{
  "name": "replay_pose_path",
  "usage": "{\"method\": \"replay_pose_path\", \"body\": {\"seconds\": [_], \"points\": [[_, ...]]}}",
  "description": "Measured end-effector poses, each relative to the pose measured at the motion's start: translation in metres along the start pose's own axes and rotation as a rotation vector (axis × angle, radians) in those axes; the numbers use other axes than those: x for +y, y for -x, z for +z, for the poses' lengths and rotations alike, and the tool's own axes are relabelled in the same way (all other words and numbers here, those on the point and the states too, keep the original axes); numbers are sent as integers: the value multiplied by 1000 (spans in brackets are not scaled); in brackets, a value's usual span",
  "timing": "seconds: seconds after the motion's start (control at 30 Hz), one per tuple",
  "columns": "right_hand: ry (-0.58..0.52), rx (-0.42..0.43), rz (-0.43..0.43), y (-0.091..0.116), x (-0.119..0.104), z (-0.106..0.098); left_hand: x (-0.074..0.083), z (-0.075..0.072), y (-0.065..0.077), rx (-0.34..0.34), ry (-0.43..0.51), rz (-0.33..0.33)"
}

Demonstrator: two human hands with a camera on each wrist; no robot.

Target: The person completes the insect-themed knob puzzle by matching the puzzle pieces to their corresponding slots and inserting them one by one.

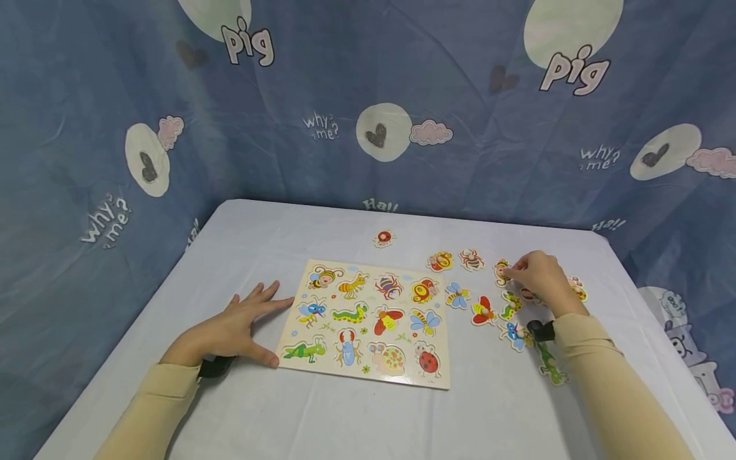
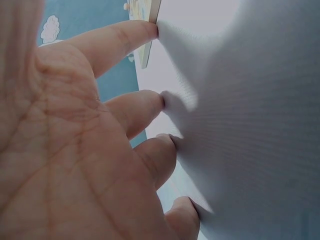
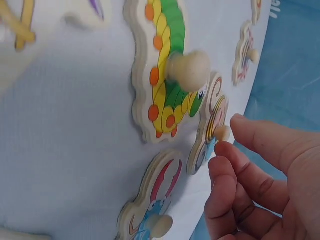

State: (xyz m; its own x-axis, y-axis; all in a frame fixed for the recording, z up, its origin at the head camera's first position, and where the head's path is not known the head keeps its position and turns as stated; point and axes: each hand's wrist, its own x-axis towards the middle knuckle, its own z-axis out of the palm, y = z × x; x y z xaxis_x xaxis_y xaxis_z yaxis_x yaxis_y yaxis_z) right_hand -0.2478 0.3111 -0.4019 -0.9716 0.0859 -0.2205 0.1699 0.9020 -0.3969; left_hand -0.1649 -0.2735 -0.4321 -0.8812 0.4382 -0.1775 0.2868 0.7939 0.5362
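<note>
A wooden puzzle board (image 1: 328, 367) printed with insects lies on the white table. Spread on the tabletop, my left hand (image 1: 232, 329) touches the board's left edge with thumb and index finger; the left wrist view shows its other fingertips on the cloth. My right hand (image 1: 539, 276) is at the cluster of loose pieces, thumb and index finger at the small knob of a bee puzzle piece (image 1: 501, 273), pinching it. In the right wrist view that bee lies beyond a caterpillar piece (image 3: 170, 107) and a blue beetle piece (image 3: 150, 217). The right hand partly hides another piece.
Around the right hand lie a red-winged insect (image 1: 483, 311), a blue mosquito (image 1: 516, 335), a grasshopper (image 1: 553, 367) and a snail (image 1: 577, 289). Behind the board sit a ladybug (image 1: 384, 238) and a spider (image 1: 471, 259). A blue printed curtain (image 1: 489, 160) hangs behind the table.
</note>
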Motion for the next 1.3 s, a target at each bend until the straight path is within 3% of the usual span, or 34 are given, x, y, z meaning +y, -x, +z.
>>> {"method": "replay_pose_path", "body": {"seconds": [0.33,0.9,1.3], "points": [[45,-4,-15,-11,1,1,0,-1,1,-2,12,-3],[79,-46,38,-18,-8,-1,1,0,2,-9,18,-10],[89,9,-38,-21,-9,-2,0,1,2,3,20,-10]]}}
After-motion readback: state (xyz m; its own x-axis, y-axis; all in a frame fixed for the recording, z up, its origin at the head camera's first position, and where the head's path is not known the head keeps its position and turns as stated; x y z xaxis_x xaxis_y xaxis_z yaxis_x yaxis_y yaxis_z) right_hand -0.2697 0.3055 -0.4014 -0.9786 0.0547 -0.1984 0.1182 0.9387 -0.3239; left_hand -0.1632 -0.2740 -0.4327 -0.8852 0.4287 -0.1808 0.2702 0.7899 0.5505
